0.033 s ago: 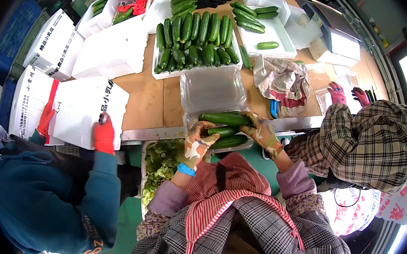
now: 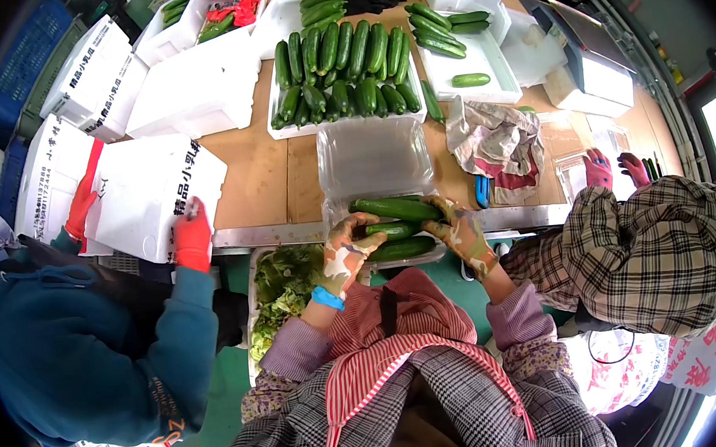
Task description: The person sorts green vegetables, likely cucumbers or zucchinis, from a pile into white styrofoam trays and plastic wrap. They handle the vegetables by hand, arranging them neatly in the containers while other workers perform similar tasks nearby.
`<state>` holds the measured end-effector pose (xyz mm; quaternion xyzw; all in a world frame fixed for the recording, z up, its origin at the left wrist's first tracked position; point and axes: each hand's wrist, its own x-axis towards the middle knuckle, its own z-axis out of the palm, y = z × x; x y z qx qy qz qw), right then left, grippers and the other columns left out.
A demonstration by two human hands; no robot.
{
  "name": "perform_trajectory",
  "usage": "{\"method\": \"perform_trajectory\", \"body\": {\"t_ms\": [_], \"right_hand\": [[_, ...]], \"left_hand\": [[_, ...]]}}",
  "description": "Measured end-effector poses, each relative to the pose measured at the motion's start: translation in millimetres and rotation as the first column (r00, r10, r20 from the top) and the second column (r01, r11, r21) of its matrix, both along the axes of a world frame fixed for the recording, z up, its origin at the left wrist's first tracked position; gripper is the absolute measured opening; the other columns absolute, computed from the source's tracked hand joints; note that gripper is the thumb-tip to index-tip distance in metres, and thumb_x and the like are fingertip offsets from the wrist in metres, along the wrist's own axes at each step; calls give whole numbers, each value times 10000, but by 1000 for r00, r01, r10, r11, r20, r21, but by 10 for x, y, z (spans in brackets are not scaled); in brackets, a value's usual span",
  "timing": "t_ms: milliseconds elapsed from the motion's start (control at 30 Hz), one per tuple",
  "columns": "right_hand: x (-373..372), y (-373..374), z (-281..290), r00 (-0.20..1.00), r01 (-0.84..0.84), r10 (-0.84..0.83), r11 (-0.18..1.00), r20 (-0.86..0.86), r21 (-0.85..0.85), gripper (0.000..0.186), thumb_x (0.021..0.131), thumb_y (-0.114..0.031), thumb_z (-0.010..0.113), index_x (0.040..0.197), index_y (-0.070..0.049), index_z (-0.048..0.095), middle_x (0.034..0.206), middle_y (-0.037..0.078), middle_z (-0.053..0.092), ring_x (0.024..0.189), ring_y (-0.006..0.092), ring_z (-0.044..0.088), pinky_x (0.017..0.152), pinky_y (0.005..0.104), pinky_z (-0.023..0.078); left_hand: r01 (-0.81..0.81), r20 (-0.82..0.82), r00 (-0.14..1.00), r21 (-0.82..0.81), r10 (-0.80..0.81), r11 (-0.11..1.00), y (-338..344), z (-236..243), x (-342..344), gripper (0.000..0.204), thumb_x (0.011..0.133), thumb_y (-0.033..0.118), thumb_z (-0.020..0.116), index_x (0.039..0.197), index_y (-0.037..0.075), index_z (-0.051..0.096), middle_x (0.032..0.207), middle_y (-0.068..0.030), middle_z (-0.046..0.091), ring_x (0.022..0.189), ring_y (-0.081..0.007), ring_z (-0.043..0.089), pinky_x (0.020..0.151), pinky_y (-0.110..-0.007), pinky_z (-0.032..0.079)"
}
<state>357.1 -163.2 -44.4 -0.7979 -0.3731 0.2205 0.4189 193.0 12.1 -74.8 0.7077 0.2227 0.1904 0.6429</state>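
Observation:
In camouflage-patterned gloves, my left hand (image 2: 344, 254) and my right hand (image 2: 463, 233) curl around opposite ends of green cucumbers (image 2: 396, 211) over a clear plastic clamshell box (image 2: 431, 255). Three cucumbers show between my hands, lying crosswise one behind another. The nearest cucumber (image 2: 400, 249) rests in the box's near side. Beyond them the clamshell's transparent lid (image 2: 374, 158) stands folded back on the table. My fingertips are partly hidden behind the cucumbers. A blue band circles my left wrist.
A white foam crate (image 2: 278, 131) full of cucumbers stands beyond the lid; another crate (image 2: 499, 83) holds several more. Crumpled paper (image 2: 495, 139) and a blue-handled tool (image 2: 482, 191) lie right. Co-workers flank me, one gripping a white foam box (image 2: 139, 200). Leafy scraps (image 2: 283, 290) fill a bin below.
The left co-worker's red-gloved right hand has shifted slightly right along the foam box. The right co-worker's pink-gloved hand has moved slightly right. My own hands and the cucumbers look unchanged.

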Motion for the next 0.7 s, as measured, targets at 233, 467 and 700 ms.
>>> {"method": "perform_trajectory", "body": {"t_ms": [233,467,700], "right_hand": [[-52,-12,20,997,-70,71,997,-22,26,491,788,-133,667,1261,-66,552,1150,184,599,1045,332,590,896,392,459],[-221,-36,-7,959,-51,51,999,277,-8,424,793,-78,611,1216,-78,589,1158,155,579,979,359,588,849,418,470],[-176,-112,-50,925,-12,3,1000,381,20,431,805,-114,639,1228,-65,573,1152,161,575,1011,353,585,862,391,480]], "left_hand": [[-22,247,955,-488,162,873,383,176,-619,366,773,160,744,1067,-9,607,957,-98,650,828,-131,624,736,-253,511],[110,347,896,-778,277,618,597,-662,-1111,322,973,257,444,1179,37,558,1171,-115,611,942,-234,632,773,-365,556],[-244,74,942,-516,326,821,241,220,-540,307,809,13,699,1100,-3,602,1009,-92,637,828,-190,644,780,-314,541]]}}
